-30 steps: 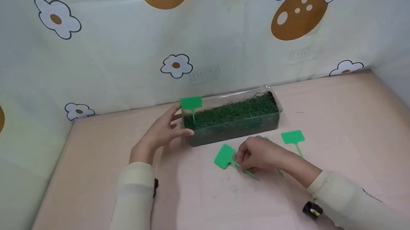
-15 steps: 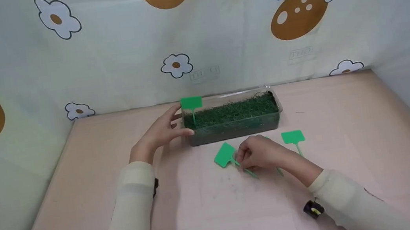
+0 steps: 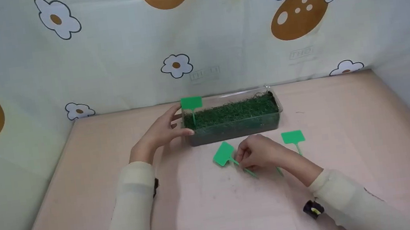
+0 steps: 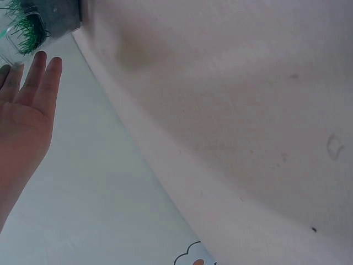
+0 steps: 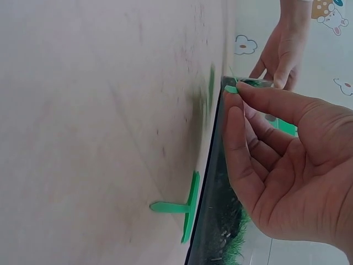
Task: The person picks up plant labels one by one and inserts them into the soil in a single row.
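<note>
At the left end of a clear plastic box (image 3: 234, 127) filled with artificial grass, my left hand (image 3: 158, 133) rests with its thumb at the front corner and fingers toward the back. Its fingers look straight in the left wrist view. A green plant label (image 3: 191, 103) stands upright in the grass beside it. My right hand (image 3: 259, 151) pinches the stem of another green label (image 3: 223, 154) between thumb and forefinger, low over the table in front of the box. A further label's stem (image 3: 280, 171) shows beneath that hand, the rest of it mostly hidden.
One more green label (image 3: 293, 137) lies right of my right hand, its stem partly behind the forearm. The pink-covered table (image 3: 219, 224) meets a patterned backdrop (image 3: 123, 62) just behind the box. Small dark specks lie on the cloth near the labels.
The label in my right hand has shifted very slightly up and to the left, away from me. My left hand and the box have not moved.
</note>
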### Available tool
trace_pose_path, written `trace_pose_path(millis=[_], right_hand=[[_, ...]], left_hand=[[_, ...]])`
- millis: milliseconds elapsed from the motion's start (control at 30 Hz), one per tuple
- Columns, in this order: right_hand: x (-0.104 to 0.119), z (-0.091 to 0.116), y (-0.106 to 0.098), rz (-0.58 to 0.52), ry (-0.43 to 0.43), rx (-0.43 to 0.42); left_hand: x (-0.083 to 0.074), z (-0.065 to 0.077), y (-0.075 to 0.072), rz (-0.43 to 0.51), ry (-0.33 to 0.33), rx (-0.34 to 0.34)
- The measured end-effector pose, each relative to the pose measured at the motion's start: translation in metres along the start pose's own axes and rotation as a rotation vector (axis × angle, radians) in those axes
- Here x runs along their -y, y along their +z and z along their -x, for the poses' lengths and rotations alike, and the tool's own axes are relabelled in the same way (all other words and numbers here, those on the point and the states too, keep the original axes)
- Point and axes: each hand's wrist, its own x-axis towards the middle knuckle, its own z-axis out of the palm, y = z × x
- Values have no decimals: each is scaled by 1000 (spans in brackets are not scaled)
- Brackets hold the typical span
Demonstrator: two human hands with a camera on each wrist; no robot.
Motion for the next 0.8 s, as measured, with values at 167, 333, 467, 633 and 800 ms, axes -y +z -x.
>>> trace_pose_path(millis=[167,333,467,633,800], right_hand=[[1,0,1,3,-6,-4],[3,-1,-1,8,-9,-9],[4,-2,-2,19,-1,-12],[7,-3,-2,7,17,-13],[8,-4,-3,20,5,-25]], left_hand=[[-1,0,0,-6,-6,0],[0,-1,1,-8,-9,-4],[-4,1,1,12,-13,2],[0,-2,1,12,-2,5],[0,0,0,4,4,2]])
